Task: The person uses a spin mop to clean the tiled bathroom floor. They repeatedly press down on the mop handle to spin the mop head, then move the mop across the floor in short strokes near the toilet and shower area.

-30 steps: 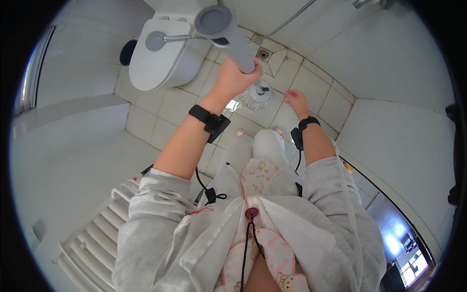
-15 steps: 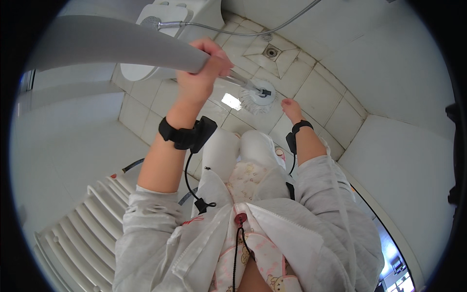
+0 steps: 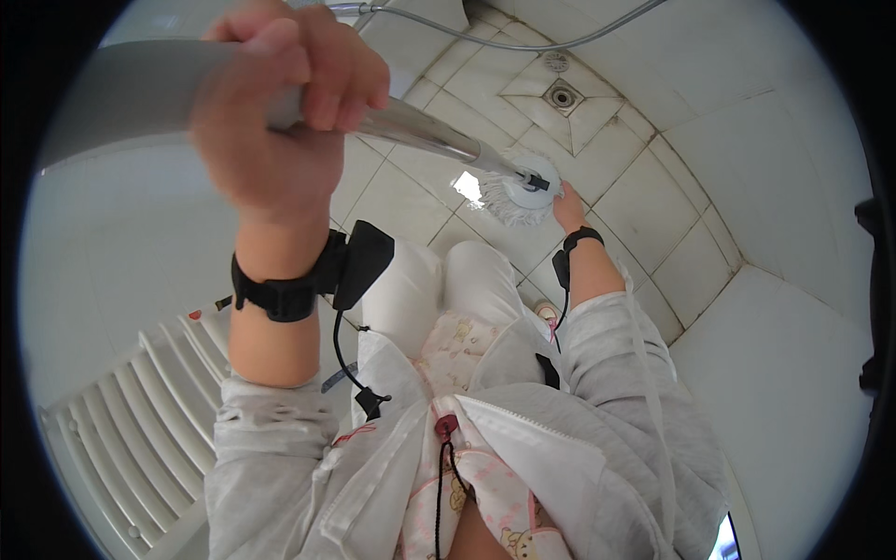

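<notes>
My left hand (image 3: pixel 289 121) is wrapped around the handle of a mop, over the end of its grey grip (image 3: pixel 140 84). Beyond the fist the shiny metal pole (image 3: pixel 425 131) slants down to the right. It ends at a round mop head (image 3: pixel 513 201) with a white disc, a black joint and pale strands, low over the tiles. My right hand (image 3: pixel 569 210), lower and farther right, has its fingers drawn together with nothing visible in them. Its fingertips overlap the disc's right edge in view; whether they touch it, I cannot tell.
A floor drain (image 3: pixel 563 96) lies past the mop head, with a small round grate (image 3: pixel 556 63) behind it. A shower hose (image 3: pixel 523 45) crosses the top. White radiator bars (image 3: pixel 149 420) stand at lower left, and a pale wall (image 3: pixel 775 373) rises on the right.
My left hand has come up and to the left with the handle, closer to my head, showing more metal pole. My right hand now overlaps the mop disc's edge in view. The view has shifted slightly.
</notes>
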Available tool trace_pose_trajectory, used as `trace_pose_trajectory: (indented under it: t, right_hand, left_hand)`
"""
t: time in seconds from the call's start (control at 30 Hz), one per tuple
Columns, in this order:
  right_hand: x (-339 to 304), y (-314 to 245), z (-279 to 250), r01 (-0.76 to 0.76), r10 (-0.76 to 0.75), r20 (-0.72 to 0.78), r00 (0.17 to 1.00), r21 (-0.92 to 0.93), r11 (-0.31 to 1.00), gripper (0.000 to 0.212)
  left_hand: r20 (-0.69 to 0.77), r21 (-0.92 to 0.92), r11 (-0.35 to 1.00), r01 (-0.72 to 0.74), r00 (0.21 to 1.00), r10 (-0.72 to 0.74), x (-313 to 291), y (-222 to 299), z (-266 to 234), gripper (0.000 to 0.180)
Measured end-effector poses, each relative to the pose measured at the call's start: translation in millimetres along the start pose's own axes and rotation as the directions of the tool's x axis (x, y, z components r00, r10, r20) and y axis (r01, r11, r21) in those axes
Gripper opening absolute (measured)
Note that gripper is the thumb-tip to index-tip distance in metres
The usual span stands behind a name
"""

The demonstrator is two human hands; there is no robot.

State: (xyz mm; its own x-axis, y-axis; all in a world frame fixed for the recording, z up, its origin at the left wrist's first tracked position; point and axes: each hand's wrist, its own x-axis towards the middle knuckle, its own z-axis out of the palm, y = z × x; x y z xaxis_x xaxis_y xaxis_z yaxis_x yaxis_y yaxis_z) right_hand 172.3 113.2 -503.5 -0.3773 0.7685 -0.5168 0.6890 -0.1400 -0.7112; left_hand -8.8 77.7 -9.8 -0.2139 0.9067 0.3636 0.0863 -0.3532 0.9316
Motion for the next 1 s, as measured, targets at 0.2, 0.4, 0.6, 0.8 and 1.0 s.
trace_pose_trajectory:
  t: [0.2,0.4,0.6,0.8,1.0]
  right_hand:
    - [29,16,17,0.040,-0.021,0.167,0.986,-0.107,0.993,0.048]
    - [37,13,34,0.059,-0.046,0.154,0.987,-0.080,0.995,0.045]
    - [37,14,36,0.070,-0.067,0.042,0.997,-0.064,0.996,0.060]
    - [23,-17,33,0.234,-0.233,0.022,0.972,-0.079,0.969,0.067]
    - [-3,-66,28,0.035,-0.044,-0.027,0.999,-0.279,0.960,0.076]
  left_hand:
    - [-0.031,-0.002,1.000,-0.014,0.999,0.014,-6,8,-3,0.011]
    - [0.018,0.005,1.000,0.014,1.000,-0.014,-10,13,-31,0.011]
    - [0.028,-0.038,0.999,0.005,1.000,-0.004,-25,15,-37,0.009]
    - [0.043,-0.045,0.999,0.006,0.999,-0.004,-27,14,-44,0.010]
    - [0.043,-0.015,1.000,-0.020,0.999,0.021,-30,14,-42,0.010]
